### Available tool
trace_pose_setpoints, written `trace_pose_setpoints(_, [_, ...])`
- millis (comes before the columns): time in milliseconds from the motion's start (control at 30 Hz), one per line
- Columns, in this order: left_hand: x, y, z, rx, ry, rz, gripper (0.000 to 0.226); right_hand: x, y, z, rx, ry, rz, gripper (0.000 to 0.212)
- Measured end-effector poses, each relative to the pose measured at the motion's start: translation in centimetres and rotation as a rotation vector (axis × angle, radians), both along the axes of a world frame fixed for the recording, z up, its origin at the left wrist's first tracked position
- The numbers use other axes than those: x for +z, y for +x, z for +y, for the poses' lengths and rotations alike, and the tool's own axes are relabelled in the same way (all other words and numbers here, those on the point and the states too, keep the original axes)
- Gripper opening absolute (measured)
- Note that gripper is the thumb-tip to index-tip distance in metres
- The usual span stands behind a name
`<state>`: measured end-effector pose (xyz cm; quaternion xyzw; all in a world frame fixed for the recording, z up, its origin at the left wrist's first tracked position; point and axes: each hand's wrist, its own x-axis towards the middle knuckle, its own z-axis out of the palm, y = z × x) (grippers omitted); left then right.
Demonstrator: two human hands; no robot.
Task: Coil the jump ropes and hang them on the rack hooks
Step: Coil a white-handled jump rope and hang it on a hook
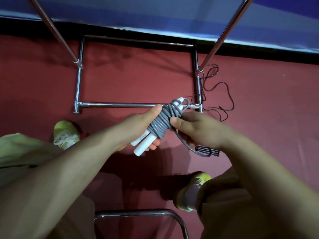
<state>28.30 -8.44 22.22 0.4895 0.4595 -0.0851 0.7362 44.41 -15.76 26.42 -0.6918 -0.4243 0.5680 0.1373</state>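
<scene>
A grey jump rope (161, 122) is wound in several turns round its two white handles (143, 145). My left hand (145, 123) grips the bundle from the left, thumb on the coils. My right hand (195, 128) holds the coils from the right, and a loose grey end loops down under it. A second, thin black jump rope (222, 94) lies tangled on the red floor to the right, its black handles (208, 151) below my right wrist. The chrome rack base (120, 105) stands on the floor just beyond my hands; no hooks are in view.
Two slanted chrome rack poles (58, 37) (222, 35) rise from the base. A blue wall panel (155, 12) runs behind. My feet in yellow-green shoes (66, 135) (193, 192) flank the spot, and a chrome chair frame (138, 213) sits at the bottom.
</scene>
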Motion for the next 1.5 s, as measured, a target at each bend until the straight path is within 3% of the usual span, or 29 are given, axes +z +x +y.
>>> trace_pose_setpoints(300, [-0.2,0.1,0.3,0.096,-0.009,-0.059,0.054,0.4,1.1,0.3,-0.056,-0.122,0.153,0.034])
trace_pose_setpoints(433, [-0.4,0.2,1.1,0.203,-0.120,-0.113,0.059,0.5,2.2,0.5,-0.105,-0.047,0.195,0.028])
trace_pose_setpoints(633, [-1.1,-0.2,2.5,0.405,-0.290,-0.110,0.065,0.2,3.6,0.4,-0.167,0.106,0.061,0.031])
trace_pose_setpoints(700, [-1.4,-0.3,2.5,0.390,-0.264,-0.077,0.064,0.0,3.7,0.5,-0.206,0.209,0.101,0.031])
trace_pose_setpoints(800, [-1.9,-0.2,1.9,0.334,-0.165,-0.005,0.062,0.1,3.2,0.5,-0.194,0.307,0.170,0.007])
trace_pose_setpoints(1000, [-2.5,0.0,1.0,0.270,0.022,0.014,0.048,-0.3,2.2,0.0,-0.130,0.362,0.326,0.026])
trace_pose_setpoints(1200, [-2.5,0.2,0.2,0.221,-0.062,-0.085,0.028,-1.7,1.2,0.0,-0.232,0.433,0.433,0.027])
trace_pose_setpoints(1267, [-2.4,0.2,0.1,0.188,-0.100,-0.111,0.025,-1.9,1.2,0.0,-0.299,0.429,0.475,0.018])
trace_pose_setpoints(1400, [-1.8,0.1,0.1,0.139,-0.183,-0.112,0.028,-1.7,1.1,0.1,-0.420,0.401,0.631,0.025])
trace_pose_setpoints(1500, [-1.7,-0.1,-0.1,0.098,-0.213,-0.102,0.037,-1.6,0.5,0.2,-0.480,0.384,0.645,0.007])
